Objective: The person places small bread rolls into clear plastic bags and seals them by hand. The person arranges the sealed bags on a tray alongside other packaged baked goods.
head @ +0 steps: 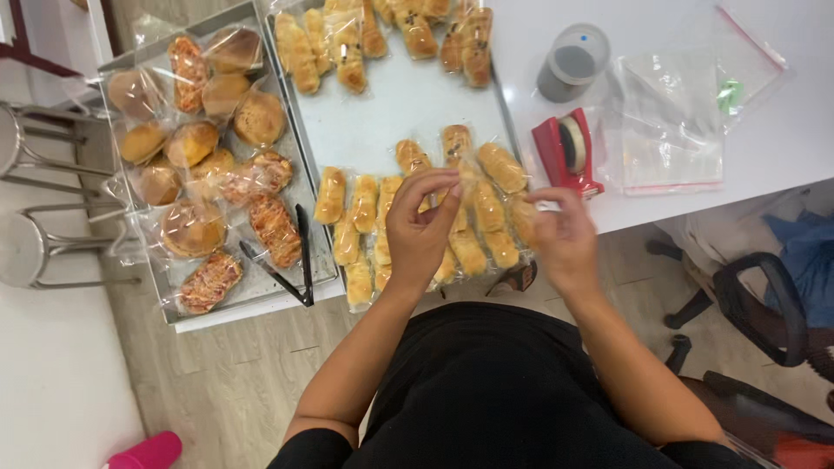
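My left hand hovers over the near end of a metal tray, its fingertips pinched on the clear plastic bag of a long golden pastry. Just to the right, my right hand is blurred, with its fingers closed near the same bag's right end; whether it grips anything is unclear. Several bagged pastry sticks lie in rows under and around both hands. Close to my right hand, a red tape dispenser stands on the white table.
A second tray at left holds bagged round buns, topped flat breads and black tongs. Clear zip bags and a grey lidded cup sit at right. Stools stand left, a chair right.
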